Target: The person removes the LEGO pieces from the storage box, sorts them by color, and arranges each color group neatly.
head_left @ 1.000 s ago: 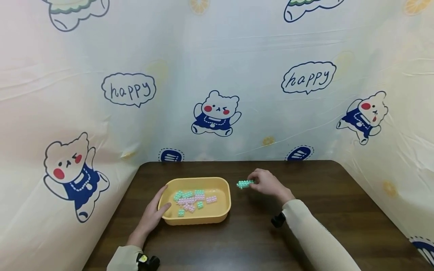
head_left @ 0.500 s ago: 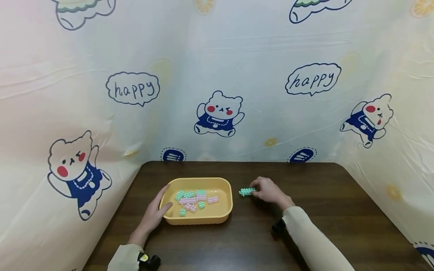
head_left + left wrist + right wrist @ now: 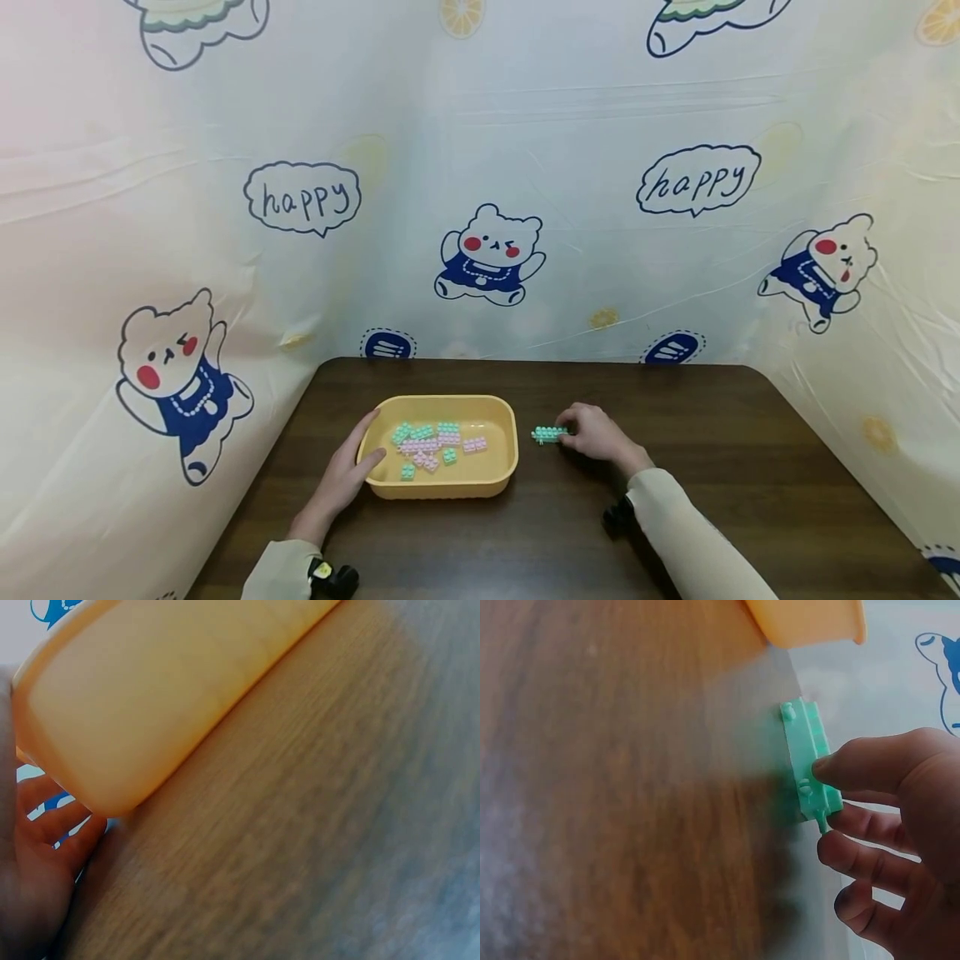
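In the head view my left hand (image 3: 343, 479) grips the left end of a yellow plastic basin (image 3: 442, 491), thumb over the rim and fingers along the outside. Several mint-green blocks (image 3: 407, 472) and pink blocks (image 3: 474, 445) lie in the basin. To its right, my right hand (image 3: 597, 435) pinches the right end of a mint-green piece of studded building blocks (image 3: 547, 434), low over the table. Seen from the right wrist, the thumb presses the near side of this green piece (image 3: 802, 746), which has small round knobs and a short peg. The lower fingers are loosely bent.
The dark wooden table (image 3: 480, 550) runs back to a pale cloth (image 3: 570, 108) printed with bears and the word happy. A wrist camera is strapped on each forearm.
My right hand has come down and nearer to me with the green block piece, close to the table. My left hand keeps its hold on the basin. The head view has shifted slightly.
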Available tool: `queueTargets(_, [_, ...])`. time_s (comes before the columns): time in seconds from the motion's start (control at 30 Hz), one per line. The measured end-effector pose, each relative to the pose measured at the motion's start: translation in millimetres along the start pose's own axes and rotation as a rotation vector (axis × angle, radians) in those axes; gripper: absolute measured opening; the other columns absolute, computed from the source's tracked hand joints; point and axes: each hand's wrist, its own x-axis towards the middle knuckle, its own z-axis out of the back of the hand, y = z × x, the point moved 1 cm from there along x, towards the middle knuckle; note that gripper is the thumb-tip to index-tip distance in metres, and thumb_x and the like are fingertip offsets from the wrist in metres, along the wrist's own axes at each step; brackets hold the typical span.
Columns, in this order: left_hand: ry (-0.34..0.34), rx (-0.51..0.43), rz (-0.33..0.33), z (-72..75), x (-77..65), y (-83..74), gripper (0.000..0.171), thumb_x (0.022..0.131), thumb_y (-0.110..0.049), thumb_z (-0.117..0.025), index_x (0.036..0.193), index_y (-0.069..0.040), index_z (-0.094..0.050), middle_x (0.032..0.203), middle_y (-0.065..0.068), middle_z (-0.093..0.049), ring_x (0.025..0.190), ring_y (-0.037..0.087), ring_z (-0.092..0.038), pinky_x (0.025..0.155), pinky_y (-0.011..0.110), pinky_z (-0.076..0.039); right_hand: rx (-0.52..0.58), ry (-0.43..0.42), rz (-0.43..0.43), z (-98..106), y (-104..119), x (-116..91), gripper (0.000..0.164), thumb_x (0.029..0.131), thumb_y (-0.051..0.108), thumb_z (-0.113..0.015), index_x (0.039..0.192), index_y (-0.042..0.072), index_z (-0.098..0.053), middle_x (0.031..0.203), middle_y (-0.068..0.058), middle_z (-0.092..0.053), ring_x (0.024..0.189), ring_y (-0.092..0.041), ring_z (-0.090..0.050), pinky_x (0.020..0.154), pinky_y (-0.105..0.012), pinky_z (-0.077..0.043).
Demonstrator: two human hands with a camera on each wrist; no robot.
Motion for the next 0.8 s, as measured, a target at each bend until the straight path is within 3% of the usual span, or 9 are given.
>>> queueTargets(0.5, [0.006,0.003,-0.005,0.5,0.5,0.9,0.064,0.098,-0.020,-0.056,0.154,-0.020,-0.027,0.159,0.013,-0.027,0.144,0.039,-0.028,0.111,0.063,-0.024,0.021,-0.003,0.016,-1.6,-3.2,-1.3,0.014,0.082,0.018,-0.075,0.094,0.012,-0.073,0.088,0.001,-0.064,0.080,-0.017,-0.059,0.070,-0.029,-0.048])
queueTargets(0.8, [0.011,-0.002,-0.003,1.3,0.8,-1.7,0.064,0.098,-0.021,-0.056,0.155,-0.020,-0.026,0.160,0.012,-0.026,0.145,0.037,-0.027,0.112,0.062,-0.024,0.062,-0.026,0.030,19.7,11.6,5.8,0.020,0.084,0.020,-0.074,0.101,0.010,-0.073,0.095,0.000,-0.065,0.081,-0.014,-0.058,0.071,-0.031,-0.050])
